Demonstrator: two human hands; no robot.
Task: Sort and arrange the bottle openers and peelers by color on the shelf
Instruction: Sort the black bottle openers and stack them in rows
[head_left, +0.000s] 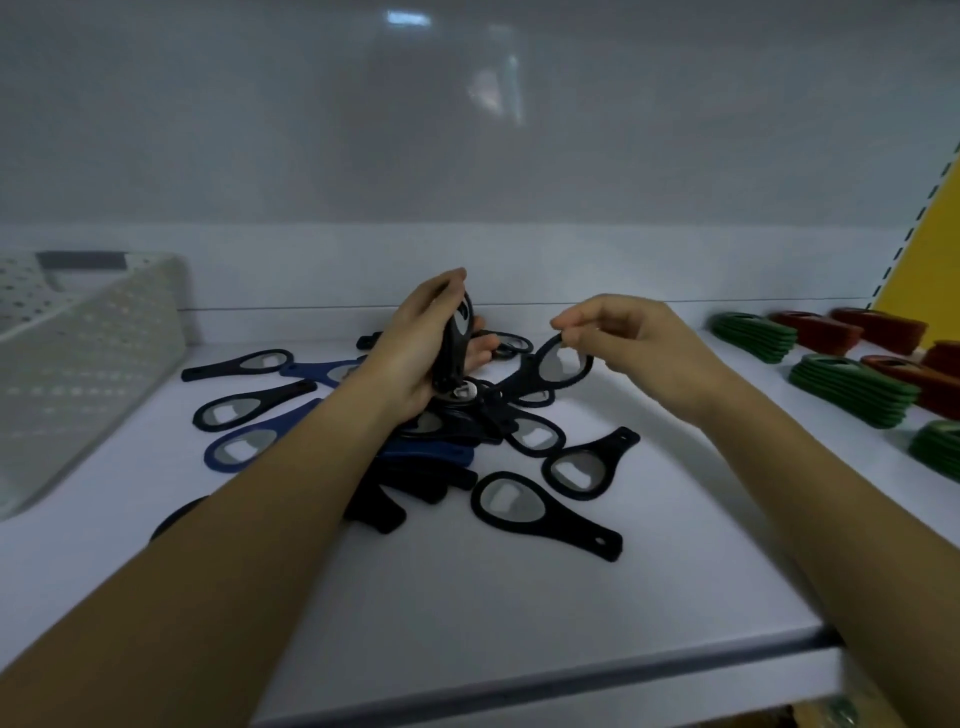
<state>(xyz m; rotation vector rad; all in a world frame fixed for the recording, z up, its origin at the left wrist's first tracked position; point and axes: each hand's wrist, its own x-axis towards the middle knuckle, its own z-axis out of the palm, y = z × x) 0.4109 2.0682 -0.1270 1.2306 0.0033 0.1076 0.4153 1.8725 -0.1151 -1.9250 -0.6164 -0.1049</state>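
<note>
Above the pile (441, 447) on the shelf (519, 597), a stack of black openers (457, 340) is gripped by the left hand (415, 358) and a dark opener (563, 364) pinched by the right hand (628, 338); colour should be checked and heads aligned before joining.

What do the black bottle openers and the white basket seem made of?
Black bottle openers: probably matte plastic or rubber frames around grey metal plates that reflect light. White perforated basket: probably matte plastic, judging by its moulded rows of holes.

Both bare forearms reach forward. The left hand (410, 358) curls round an upright stack of openers (458, 340); the right hand (628, 345) pinches the rim of one opener (563, 362) between thumb and fingertips.
</note>
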